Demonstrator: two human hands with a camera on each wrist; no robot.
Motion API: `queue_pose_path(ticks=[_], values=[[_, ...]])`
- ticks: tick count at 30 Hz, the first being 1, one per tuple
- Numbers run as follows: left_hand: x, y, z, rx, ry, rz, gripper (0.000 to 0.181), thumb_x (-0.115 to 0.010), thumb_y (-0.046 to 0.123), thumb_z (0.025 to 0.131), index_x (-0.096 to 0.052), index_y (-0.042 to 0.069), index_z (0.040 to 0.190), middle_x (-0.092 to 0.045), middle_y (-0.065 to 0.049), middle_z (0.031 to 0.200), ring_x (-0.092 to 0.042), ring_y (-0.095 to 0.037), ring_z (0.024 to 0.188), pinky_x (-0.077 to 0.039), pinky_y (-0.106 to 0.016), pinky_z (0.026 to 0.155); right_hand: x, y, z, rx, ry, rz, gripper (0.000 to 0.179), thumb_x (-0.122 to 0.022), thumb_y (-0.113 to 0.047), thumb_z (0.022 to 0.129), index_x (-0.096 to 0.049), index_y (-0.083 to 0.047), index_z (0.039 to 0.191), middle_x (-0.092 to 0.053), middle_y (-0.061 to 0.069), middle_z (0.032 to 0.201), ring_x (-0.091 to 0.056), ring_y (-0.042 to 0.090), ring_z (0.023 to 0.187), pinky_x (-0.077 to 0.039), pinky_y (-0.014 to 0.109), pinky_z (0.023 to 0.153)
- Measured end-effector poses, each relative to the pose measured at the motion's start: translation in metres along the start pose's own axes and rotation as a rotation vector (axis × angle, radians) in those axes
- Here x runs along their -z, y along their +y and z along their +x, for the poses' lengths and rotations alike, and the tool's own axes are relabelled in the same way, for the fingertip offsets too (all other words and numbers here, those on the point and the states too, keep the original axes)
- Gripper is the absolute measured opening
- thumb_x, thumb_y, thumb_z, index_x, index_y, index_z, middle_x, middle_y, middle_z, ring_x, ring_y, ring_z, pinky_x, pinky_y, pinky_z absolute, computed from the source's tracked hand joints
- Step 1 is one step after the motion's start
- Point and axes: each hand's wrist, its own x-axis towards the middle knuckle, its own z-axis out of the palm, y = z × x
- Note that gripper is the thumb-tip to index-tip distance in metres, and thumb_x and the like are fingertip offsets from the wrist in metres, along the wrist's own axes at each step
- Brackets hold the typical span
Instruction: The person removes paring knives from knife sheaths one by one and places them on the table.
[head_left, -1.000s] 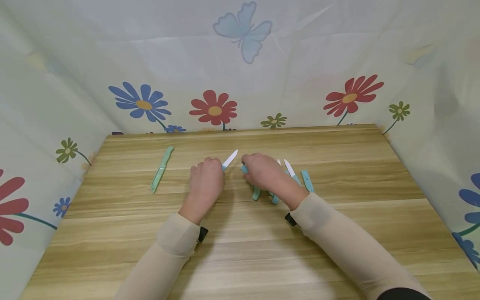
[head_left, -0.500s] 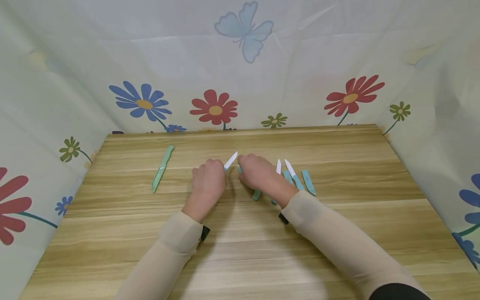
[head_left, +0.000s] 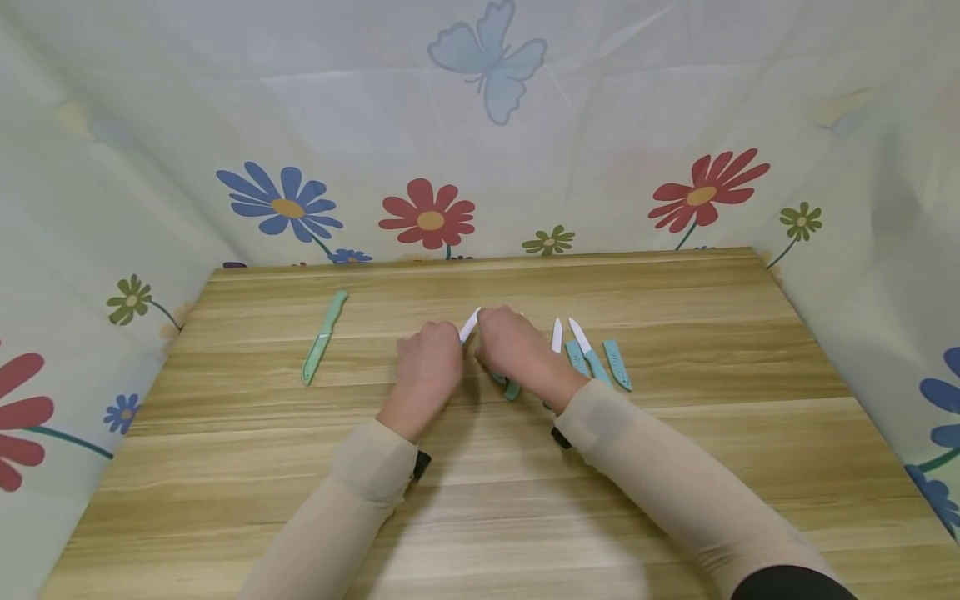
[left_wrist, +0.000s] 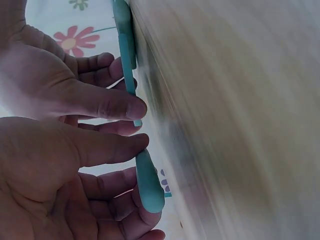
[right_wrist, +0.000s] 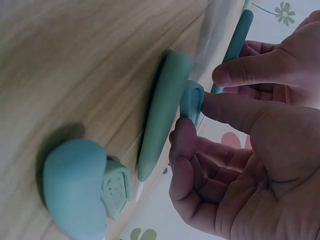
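Between the thumb and fingers of my left hand (head_left: 429, 367) is the blue-green handle (left_wrist: 150, 185) of a small knife. Its white blade (head_left: 469, 327) points up and right, the tip right at the right hand's fingers in the head view. My right hand (head_left: 517, 346) pinches a blue-green blade sheath (right_wrist: 191, 100) by its end, thumb on one side and fingers on the other. Beneath the right hand, a green knife handle (right_wrist: 165, 120) lies on the table, and a rounded blue handle end (right_wrist: 75, 185) is close by with a pale green sheath (right_wrist: 115, 190).
A green knife in its sheath (head_left: 325, 337) lies at the left of the wooden table (head_left: 480, 517). To the right lie a bare white blade (head_left: 557, 335), a blue-handled knife (head_left: 596, 367) and two blue sheaths, one the outer sheath (head_left: 617, 365). Flowered cloth (head_left: 600, 125) surrounds the table.
My left hand has moved right with the knife, bringing the blade tip to the right hand. The right hand shifted slightly left with the sheath, uncovering more of the knives on the right.
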Motion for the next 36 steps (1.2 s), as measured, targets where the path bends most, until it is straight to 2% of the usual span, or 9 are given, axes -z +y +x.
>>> queue_pose_path(ticks=[6,12,18,30,36], values=[[-0.003,0.007,0.002,0.021,-0.014,-0.028,0.02,-0.064,0.007,0.098,-0.065,0.007,0.079,-0.073,-0.017,0.09,-0.074,-0.04,0.087,-0.055,-0.057,0.081,-0.002,0.003,0.0,0.006,0.016,-0.015,0.01,-0.069,-0.006,0.093,-0.065,-0.005,0.084,-0.063,0.006,0.067,-0.057,0.018,0.057,-0.05,0.03,0.052],[-0.005,0.012,0.001,0.036,-0.038,-0.057,0.019,-0.062,0.008,0.1,-0.066,0.007,0.082,-0.073,-0.016,0.09,-0.074,-0.038,0.088,-0.053,-0.058,0.085,-0.003,0.003,-0.001,-0.006,0.026,-0.017,0.019,-0.065,-0.006,0.093,-0.066,-0.008,0.075,-0.064,0.006,0.066,-0.059,0.018,0.055,-0.051,0.031,0.051],[-0.007,0.017,0.001,0.042,-0.063,-0.064,0.02,-0.06,0.006,0.102,-0.067,0.007,0.083,-0.075,-0.015,0.095,-0.074,-0.035,0.09,-0.052,-0.058,0.088,-0.004,0.003,-0.003,-0.012,0.052,-0.026,0.022,-0.064,-0.007,0.094,-0.064,-0.009,0.072,-0.064,0.006,0.066,-0.059,0.019,0.055,-0.052,0.032,0.051],[-0.01,0.02,0.0,0.03,-0.065,-0.091,0.022,-0.058,0.002,0.101,-0.065,0.008,0.081,-0.075,-0.016,0.098,-0.073,-0.033,0.09,-0.054,-0.057,0.084,-0.003,0.004,-0.004,-0.038,0.028,-0.052,0.027,-0.064,-0.012,0.1,-0.066,-0.01,0.073,-0.066,0.007,0.071,-0.061,0.018,0.061,-0.054,0.033,0.054],[-0.011,0.021,-0.001,0.009,-0.062,-0.11,0.023,-0.058,0.001,0.1,-0.064,0.008,0.079,-0.074,-0.016,0.096,-0.073,-0.032,0.088,-0.055,-0.058,0.082,-0.003,0.005,-0.006,-0.032,0.054,-0.058,0.027,-0.063,-0.011,0.099,-0.065,-0.01,0.071,-0.066,0.006,0.071,-0.062,0.019,0.063,-0.056,0.035,0.057]])
